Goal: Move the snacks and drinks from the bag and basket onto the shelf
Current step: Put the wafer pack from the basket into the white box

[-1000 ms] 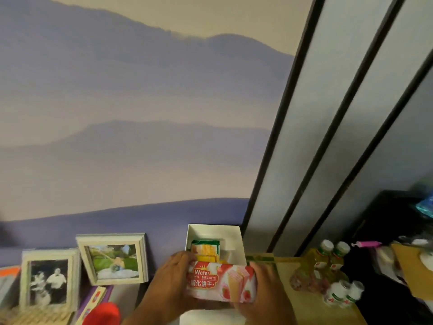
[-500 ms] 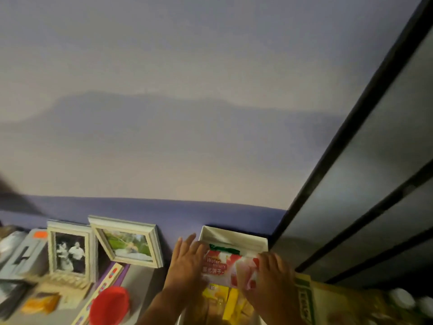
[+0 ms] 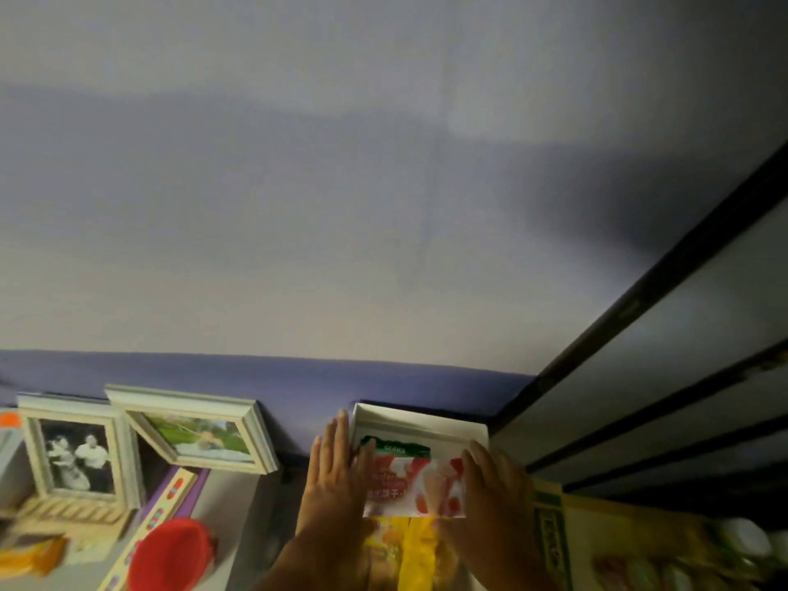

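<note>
A pink and white strawberry wafer biscuit pack (image 3: 415,484) stands upright inside a white open box (image 3: 420,420) at the back of the shelf, against the wall. My left hand (image 3: 337,484) presses flat on the pack's left end, fingers straight up. My right hand (image 3: 496,492) holds its right end. A green-topped packet (image 3: 401,449) shows just behind it. Yellow and orange snack packets (image 3: 409,548) lie in the box in front of the wafer pack.
Two white picture frames (image 3: 76,454) (image 3: 200,432) lean against the wall at left. A red round lid (image 3: 170,556) and a striped strip (image 3: 153,526) lie near the front. A green and yellow carton (image 3: 554,543) and bottle caps (image 3: 742,543) sit at right, below dark-edged panels.
The view has tilted further up and drawn closer. The wafer pack has gone from being held above the box to standing inside it at the back, with both hands still at its ends.
</note>
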